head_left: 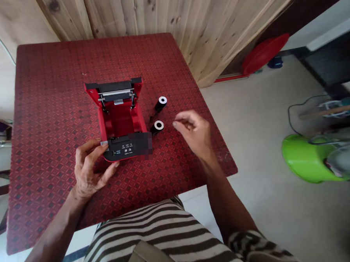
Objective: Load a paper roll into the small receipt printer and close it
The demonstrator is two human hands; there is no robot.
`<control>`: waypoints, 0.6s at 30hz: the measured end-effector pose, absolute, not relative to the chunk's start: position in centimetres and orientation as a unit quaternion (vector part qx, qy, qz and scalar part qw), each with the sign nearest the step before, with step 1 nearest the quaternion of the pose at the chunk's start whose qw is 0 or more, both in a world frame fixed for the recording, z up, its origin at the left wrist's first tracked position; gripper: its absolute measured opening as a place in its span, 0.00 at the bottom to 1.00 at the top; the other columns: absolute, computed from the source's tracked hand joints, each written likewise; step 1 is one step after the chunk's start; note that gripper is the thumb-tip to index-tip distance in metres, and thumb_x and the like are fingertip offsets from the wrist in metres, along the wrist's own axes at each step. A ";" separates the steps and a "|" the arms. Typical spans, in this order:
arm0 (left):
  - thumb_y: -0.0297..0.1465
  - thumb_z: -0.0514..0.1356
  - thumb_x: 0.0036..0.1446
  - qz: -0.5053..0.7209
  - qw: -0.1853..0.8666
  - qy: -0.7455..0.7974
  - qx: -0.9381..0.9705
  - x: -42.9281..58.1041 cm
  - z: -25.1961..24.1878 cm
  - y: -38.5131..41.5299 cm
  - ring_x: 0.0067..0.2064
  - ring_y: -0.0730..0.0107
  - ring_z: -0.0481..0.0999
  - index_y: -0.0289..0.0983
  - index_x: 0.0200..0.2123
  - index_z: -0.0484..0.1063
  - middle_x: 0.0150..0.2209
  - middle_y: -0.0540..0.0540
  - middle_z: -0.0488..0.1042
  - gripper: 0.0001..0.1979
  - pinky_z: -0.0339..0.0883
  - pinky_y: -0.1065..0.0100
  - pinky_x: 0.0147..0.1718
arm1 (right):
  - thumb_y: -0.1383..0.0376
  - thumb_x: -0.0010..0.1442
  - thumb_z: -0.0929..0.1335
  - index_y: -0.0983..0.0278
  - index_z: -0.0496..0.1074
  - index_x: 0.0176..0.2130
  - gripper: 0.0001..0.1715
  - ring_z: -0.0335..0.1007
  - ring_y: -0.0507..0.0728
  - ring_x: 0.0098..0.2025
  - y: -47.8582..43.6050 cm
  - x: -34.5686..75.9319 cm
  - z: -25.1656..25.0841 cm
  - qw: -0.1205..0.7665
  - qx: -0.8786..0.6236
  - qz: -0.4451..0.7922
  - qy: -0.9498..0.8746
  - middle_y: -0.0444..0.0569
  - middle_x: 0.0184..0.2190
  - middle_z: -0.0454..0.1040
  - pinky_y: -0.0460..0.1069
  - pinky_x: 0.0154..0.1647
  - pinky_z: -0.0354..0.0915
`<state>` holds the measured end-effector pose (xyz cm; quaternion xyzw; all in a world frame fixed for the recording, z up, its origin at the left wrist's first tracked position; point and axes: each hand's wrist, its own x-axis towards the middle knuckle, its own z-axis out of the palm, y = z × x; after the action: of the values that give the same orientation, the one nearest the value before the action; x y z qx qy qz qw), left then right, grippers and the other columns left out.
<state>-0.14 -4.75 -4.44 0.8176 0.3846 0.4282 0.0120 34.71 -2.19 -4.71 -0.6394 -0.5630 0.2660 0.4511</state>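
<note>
A red and black receipt printer (123, 124) sits on the table with its lid (115, 87) raised, and its red inner bay shows no roll. My left hand (90, 164) grips the printer's front left corner, fingers at the grey side tab (104, 144) and thumb by the lower front edge. To the right of the printer stand two small black paper rolls with white ends, the farther roll (161, 103) and the nearer roll (157, 127). My right hand (195, 132) is raised right of the rolls, apart from them, its thumb and curled fingers closed with nothing visible in them.
The table (52, 94) has a red patterned cover, and its right edge runs just past my right hand. A wooden plank wall (145, 15) rises behind it. On the floor to the right are a green bucket (299, 159) and a red round basin (265, 54).
</note>
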 end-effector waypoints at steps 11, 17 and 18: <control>0.38 0.73 0.60 0.431 0.011 0.385 0.816 -0.1 -4.5 -4.9 0.55 0.55 0.79 0.40 0.66 0.69 0.55 0.38 0.75 0.33 0.80 0.56 0.52 | 0.60 0.60 0.75 0.57 0.80 0.51 0.19 0.79 0.56 0.39 -2.5 31.2 -7.4 0.458 -0.585 0.355 -0.567 0.48 0.47 0.84 0.57 0.47 0.75; 0.40 0.72 0.62 0.428 0.019 0.397 0.812 -0.1 -4.8 -5.1 0.56 0.56 0.79 0.41 0.66 0.68 0.56 0.39 0.75 0.32 0.80 0.57 0.53 | 0.65 0.61 0.77 0.55 0.79 0.53 0.20 0.79 0.58 0.48 -4.2 32.3 0.4 0.505 -0.509 0.306 -0.626 0.45 0.47 0.82 0.56 0.51 0.74; 0.40 0.72 0.62 0.428 0.021 0.397 0.812 -0.1 -4.8 -5.1 0.56 0.56 0.79 0.41 0.66 0.68 0.56 0.39 0.75 0.32 0.79 0.57 0.53 | 0.65 0.62 0.77 0.55 0.79 0.53 0.20 0.78 0.58 0.48 -4.3 32.0 2.4 0.502 -0.481 0.305 -0.651 0.45 0.47 0.80 0.57 0.50 0.74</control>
<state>-0.06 -5.13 -4.85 0.8116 0.3972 0.4278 0.0210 32.02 -4.34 2.42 -0.4806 -0.6515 0.3046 0.5018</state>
